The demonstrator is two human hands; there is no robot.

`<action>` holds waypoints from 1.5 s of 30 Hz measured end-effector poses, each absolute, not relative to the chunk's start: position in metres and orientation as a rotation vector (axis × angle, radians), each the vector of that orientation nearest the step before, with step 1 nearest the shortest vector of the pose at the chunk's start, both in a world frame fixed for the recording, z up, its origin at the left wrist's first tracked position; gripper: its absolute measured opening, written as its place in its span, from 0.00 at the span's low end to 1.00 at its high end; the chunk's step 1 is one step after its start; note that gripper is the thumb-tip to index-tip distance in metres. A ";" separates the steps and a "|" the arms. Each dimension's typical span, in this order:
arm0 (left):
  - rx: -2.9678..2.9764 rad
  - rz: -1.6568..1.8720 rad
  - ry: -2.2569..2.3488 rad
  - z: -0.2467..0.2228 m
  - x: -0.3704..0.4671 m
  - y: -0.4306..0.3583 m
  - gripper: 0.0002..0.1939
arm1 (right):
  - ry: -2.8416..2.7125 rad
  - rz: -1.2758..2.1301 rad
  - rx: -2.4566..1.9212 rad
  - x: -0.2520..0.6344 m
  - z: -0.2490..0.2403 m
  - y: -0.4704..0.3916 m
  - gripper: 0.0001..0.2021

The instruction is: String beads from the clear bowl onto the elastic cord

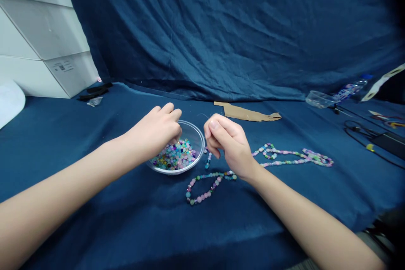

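My left hand reaches over the rim of a clear plastic bowl. Its fingers are curled down with the tips among small coloured beads; whatever they grip is hidden. To the right of the bowl, my right hand is closed in a pinch on a thin clear thread, whose end sticks up above the fingers. A short run of strung beads shows just below this hand. A looped bead string lies on the cloth in front, partly behind my right wrist.
A longer bead string lies to the right. Behind it is a torn cardboard piece. A clear plastic cup, a bottle and black cables are at far right. White boxes stand at left.
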State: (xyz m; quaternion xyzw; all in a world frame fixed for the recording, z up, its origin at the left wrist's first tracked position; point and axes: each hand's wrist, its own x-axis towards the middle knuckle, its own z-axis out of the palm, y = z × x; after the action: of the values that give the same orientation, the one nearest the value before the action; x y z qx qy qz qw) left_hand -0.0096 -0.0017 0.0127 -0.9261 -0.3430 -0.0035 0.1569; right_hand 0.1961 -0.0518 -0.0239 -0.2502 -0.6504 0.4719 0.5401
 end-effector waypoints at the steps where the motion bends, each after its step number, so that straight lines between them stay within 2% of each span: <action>1: -2.630 -0.001 -0.967 0.012 -0.009 -0.002 0.07 | -1.543 1.135 -0.592 0.196 -0.024 -0.052 0.16; 5: -2.671 -0.029 -0.947 0.011 -0.011 0.002 0.04 | -1.545 1.179 -0.591 0.197 -0.026 -0.050 0.17; 7: -2.780 -0.183 -0.983 0.011 -0.015 0.003 0.02 | -1.572 1.149 -0.606 0.199 -0.026 -0.049 0.17; 10: -2.979 -0.704 -1.098 0.012 -0.021 -0.004 0.02 | -1.637 1.021 -0.642 0.200 -0.026 -0.049 0.18; 15: -3.125 -1.691 -1.613 0.016 -0.023 -0.038 0.08 | -1.726 0.918 -0.601 0.199 -0.022 -0.054 0.17; 18: -3.040 -2.101 -1.733 0.012 -0.023 -0.050 0.10 | -1.772 0.923 -0.528 0.199 -0.021 -0.057 0.17; 20: -3.020 -2.232 -1.700 0.008 -0.024 -0.050 0.12 | -1.793 0.929 -0.511 0.198 -0.021 -0.059 0.17; 32: -3.190 -2.198 -1.722 0.002 -0.028 -0.049 0.08 | -1.886 0.985 -0.475 0.195 -0.023 -0.063 0.17; 40: -3.205 -2.249 -1.607 -0.001 -0.030 -0.048 0.09 | -1.938 0.964 -0.538 0.193 -0.022 -0.063 0.17; 45: -3.211 -2.100 -1.586 -0.002 -0.031 -0.049 0.09 | -1.994 0.934 -0.601 0.193 -0.020 -0.062 0.17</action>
State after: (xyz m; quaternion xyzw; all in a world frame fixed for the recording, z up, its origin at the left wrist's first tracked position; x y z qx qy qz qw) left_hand -0.0307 -0.0493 -0.0019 -0.6769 -0.3343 -0.4427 -0.4839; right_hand 0.1930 -0.0624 -0.0196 -0.2395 -0.7943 0.3721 0.4163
